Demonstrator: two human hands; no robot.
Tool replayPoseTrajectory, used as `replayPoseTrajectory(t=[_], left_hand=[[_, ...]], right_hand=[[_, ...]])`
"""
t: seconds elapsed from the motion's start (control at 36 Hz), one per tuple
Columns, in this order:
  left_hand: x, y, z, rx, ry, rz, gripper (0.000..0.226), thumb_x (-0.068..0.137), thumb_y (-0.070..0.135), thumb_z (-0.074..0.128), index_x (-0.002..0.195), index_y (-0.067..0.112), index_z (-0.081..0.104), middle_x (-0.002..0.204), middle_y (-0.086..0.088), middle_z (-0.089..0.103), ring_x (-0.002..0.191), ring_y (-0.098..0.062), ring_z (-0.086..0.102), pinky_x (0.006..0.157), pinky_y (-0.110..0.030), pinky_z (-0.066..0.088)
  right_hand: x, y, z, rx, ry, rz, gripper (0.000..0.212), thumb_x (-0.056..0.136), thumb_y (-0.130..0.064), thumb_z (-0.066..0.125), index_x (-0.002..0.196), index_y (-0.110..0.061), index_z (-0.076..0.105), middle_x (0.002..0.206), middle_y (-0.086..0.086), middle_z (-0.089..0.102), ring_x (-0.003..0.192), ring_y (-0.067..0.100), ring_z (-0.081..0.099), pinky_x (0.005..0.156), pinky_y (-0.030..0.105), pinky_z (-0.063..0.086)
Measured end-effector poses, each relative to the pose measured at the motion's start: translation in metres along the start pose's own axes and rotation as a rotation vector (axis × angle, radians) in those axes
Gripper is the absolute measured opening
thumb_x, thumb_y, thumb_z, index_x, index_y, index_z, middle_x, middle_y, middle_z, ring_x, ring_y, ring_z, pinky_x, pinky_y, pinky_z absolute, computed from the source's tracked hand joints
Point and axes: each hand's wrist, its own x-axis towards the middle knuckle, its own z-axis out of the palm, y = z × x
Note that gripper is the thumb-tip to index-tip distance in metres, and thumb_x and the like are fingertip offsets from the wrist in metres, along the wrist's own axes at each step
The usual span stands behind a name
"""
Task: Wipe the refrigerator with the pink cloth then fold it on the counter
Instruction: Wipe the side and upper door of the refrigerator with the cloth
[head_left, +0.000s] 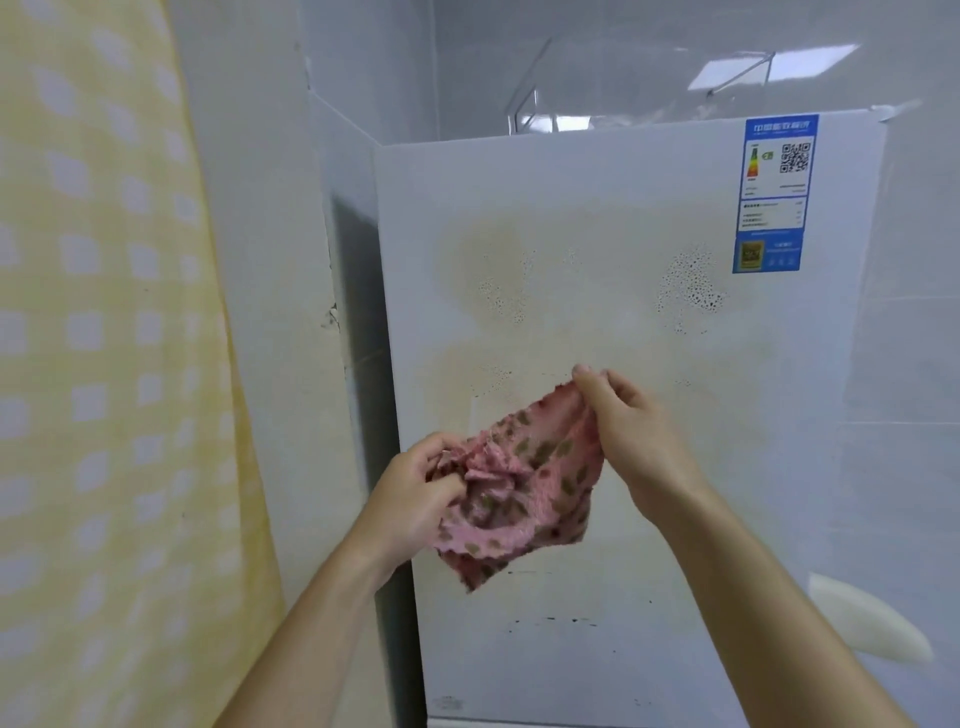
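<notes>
While both the left hand (421, 488) and right hand (618, 415) pinch the bunched cloth (519, 483) before the stained fridge (597, 312), wiping seems pending; next, press it flat to the door.

Bare to the elbow, the left forearm (311, 618) and right forearm (769, 597) are rising from the bottom edge and angling in toward each other. The left hand (415, 493) is sitting lower, its fingers curling inward and bunching one edge of the pink cloth (524, 499) against the thumb. The right hand (634, 431) is sitting higher, wrist bent and the back of the hand facing the camera, thumb and fingertips pinching the cloth's upper corner. The hands are hovering near each other without touching, the cloth hanging between them.
</notes>
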Motion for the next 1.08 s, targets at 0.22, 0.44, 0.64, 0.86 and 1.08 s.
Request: replayPoseTrajectory(t=[0.22,0.44,0.64,0.86,1.08], left_hand=[[0.001,-0.004,0.002,-0.082,-0.431,0.075,0.069,0.086,0.025,0.082,0.147,0.028,0.051,0.141,0.01,0.066,0.135,-0.005,0.058,0.113,-0.024,0.046],[0.006,-0.014,0.017,-0.058,-0.245,-0.02,0.017,0.101,0.024,0.071,0.114,0.014,0.075,0.11,-0.002,0.081,0.103,-0.021,0.078,0.099,-0.043,0.06],[0.012,-0.012,0.01,-0.337,-0.217,-0.021,0.033,0.094,0.032,0.066,0.121,0.013,0.069,0.122,-0.013,0.076,0.117,-0.032,0.072,0.11,-0.052,0.051],[0.029,0.005,0.005,-0.239,0.124,0.189,0.02,0.101,0.024,0.067,0.096,0.005,0.07,0.085,0.0,0.069,0.081,-0.013,0.067,0.074,-0.021,0.052],[0.03,0.003,0.001,-0.6,0.104,-0.197,0.035,0.093,0.034,0.076,0.116,0.007,0.077,0.111,-0.015,0.079,0.106,-0.032,0.077,0.1,-0.045,0.058]], right_hand=[[0.0,0.003,0.025,-0.074,-0.18,-0.254,0.035,0.104,-0.034,0.064,0.081,-0.014,0.047,0.055,-0.021,0.042,0.054,0.001,0.042,0.056,0.014,0.038],[0.014,-0.002,0.017,0.099,-0.198,-0.275,0.036,0.085,-0.047,0.071,0.091,-0.012,0.066,0.07,-0.009,0.053,0.064,0.009,0.045,0.056,0.022,0.038],[0.019,0.009,0.004,0.046,-0.091,-0.18,0.044,0.093,-0.052,0.066,0.093,-0.008,0.065,0.068,-0.006,0.054,0.063,0.009,0.05,0.057,0.024,0.041],[-0.01,0.05,0.006,-0.119,-0.6,0.109,0.08,0.069,-0.059,0.092,0.133,-0.027,0.058,0.117,-0.003,0.075,0.108,0.006,0.071,0.092,0.031,0.057],[-0.025,0.084,0.026,0.226,-0.631,0.206,0.008,0.083,-0.016,0.073,0.076,-0.013,0.07,0.073,0.012,0.064,0.068,0.021,0.061,0.068,0.032,0.055]])
